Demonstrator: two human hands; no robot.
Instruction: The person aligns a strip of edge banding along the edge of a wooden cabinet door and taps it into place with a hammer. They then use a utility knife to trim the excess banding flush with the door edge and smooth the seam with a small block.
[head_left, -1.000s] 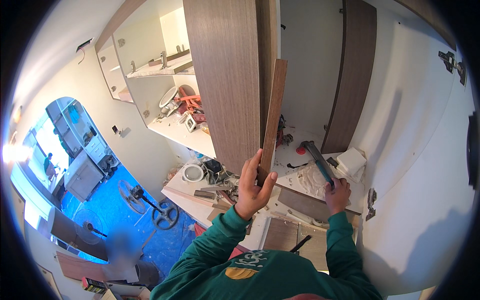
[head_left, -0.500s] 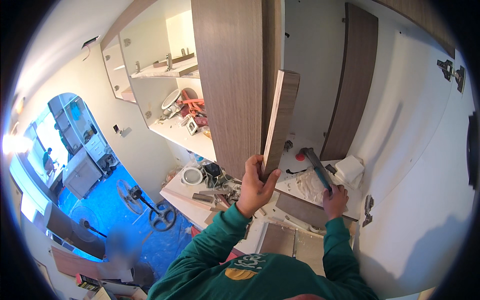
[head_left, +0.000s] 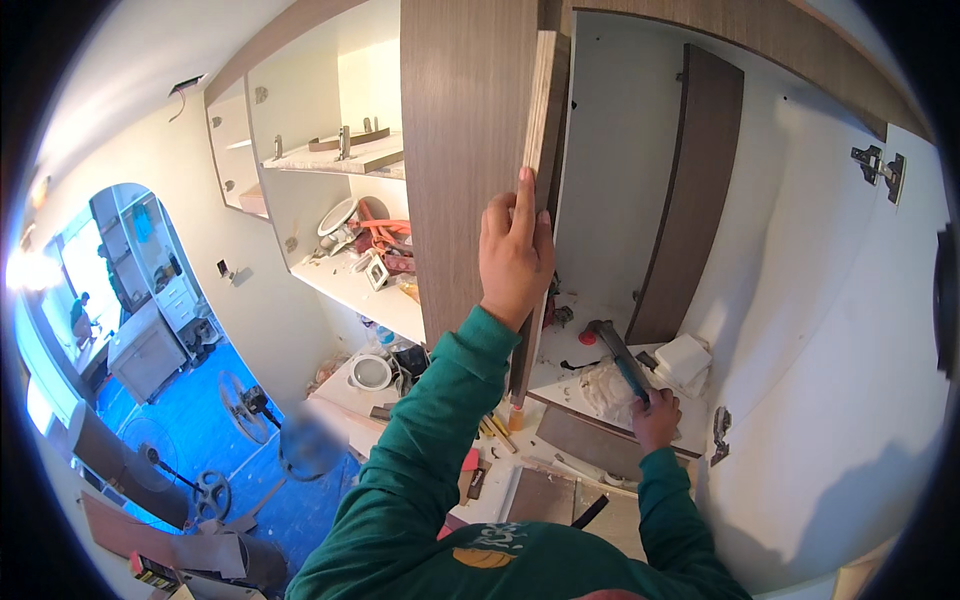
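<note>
My left hand (head_left: 515, 255) is raised against a long wood strip (head_left: 541, 110). Its index finger points up along the strip's pale edge, and the other fingers bend around it. The strip stands upright along the edge of a tall brown wood-grain panel (head_left: 468, 150). Lower on the right, my right hand (head_left: 656, 418) is closed around the handle of a hammer (head_left: 622, 362). The hammer's head rests toward the back of the white cabinet shelf, beside crumpled white plastic (head_left: 604, 392) and a small red round piece (head_left: 587, 338).
Open shelves (head_left: 350, 285) at left hold orange tools and round light fittings. A loose brown board (head_left: 690, 190) leans inside the cabinet. Metal hinges (head_left: 880, 172) stick out from the right wall. Fans (head_left: 245, 405) stand on the blue-covered floor; a person (head_left: 80, 315) is in the far room.
My left hand has moved up with the wood strip, which now lies along the tall panel's edge instead of standing off it. My right hand still holds the hammer in nearly the same place.
</note>
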